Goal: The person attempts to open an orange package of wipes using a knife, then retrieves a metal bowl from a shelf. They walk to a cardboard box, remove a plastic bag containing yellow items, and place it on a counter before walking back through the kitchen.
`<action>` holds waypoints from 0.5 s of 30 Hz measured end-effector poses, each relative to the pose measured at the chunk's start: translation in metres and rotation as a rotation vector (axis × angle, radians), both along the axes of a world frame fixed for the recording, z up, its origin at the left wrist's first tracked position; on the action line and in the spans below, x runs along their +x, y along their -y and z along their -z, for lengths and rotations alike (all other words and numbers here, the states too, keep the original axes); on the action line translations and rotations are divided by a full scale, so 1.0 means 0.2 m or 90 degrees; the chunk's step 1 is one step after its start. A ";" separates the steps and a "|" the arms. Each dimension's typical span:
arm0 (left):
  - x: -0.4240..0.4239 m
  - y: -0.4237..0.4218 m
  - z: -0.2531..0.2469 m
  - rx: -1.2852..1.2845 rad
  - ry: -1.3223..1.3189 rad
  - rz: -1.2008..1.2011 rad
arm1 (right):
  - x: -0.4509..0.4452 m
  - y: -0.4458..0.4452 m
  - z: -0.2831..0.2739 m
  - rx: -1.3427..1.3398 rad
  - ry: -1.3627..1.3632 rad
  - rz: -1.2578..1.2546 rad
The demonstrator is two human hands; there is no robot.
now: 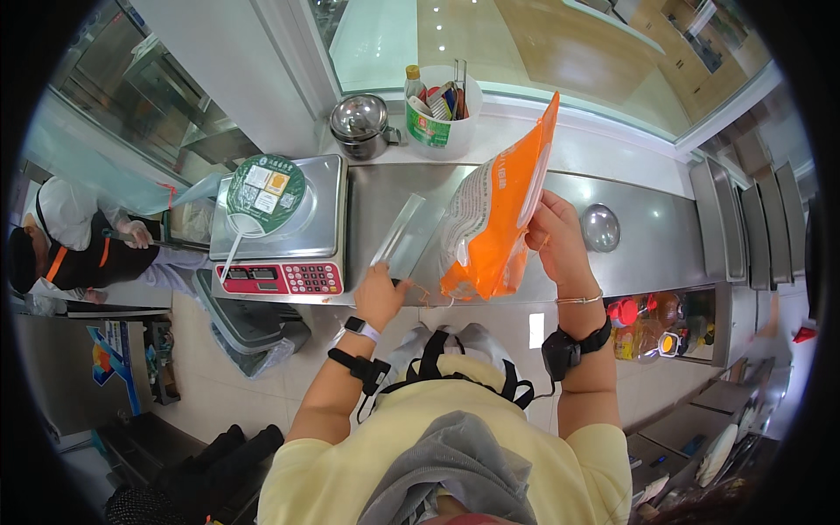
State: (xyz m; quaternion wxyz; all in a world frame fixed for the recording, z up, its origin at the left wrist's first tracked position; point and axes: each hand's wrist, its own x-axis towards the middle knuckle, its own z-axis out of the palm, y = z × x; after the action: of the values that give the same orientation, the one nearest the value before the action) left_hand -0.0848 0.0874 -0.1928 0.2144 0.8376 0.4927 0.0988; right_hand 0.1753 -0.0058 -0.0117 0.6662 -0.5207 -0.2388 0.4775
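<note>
My right hand grips the edge of an orange and clear plastic bag, which stands tilted above the steel counter. The bag bears white and dark writing. My left hand is closed on the dark handle of a flat, shiny broad-bladed tool, apparently a cleaver, angled over the counter left of the bag. Thin orange shreds lie at the counter's front edge between my left hand and the bag. Whether the blade touches the counter cannot be told.
A digital scale carries a green round fan. Behind are a lidded steel pot and a tub of utensils. A round metal lid or bowl and upright steel pans stand right. A co-worker is at far left.
</note>
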 end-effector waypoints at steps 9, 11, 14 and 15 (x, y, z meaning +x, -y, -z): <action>-0.03 0.10 0.23 -0.013 -0.090 0.017 | 0.04 -0.04 0.01 -0.021 0.075 -0.011; -0.06 0.13 0.19 0.010 -0.031 0.018 | 0.05 -0.03 -0.01 -0.027 0.127 -0.054; -0.14 0.22 0.05 -0.017 0.089 -0.042 | 0.08 -0.03 -0.04 -0.014 0.142 -0.118; -0.17 0.27 -0.01 -0.018 0.120 -0.058 | 0.10 -0.03 -0.03 -0.005 0.148 -0.144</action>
State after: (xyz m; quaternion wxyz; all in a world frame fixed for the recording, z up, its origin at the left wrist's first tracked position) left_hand -0.1182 0.0341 -0.1901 0.2668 0.7981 0.5094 0.1801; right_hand 0.1944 -0.0004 -0.0049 0.5738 -0.5448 -0.3698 0.4870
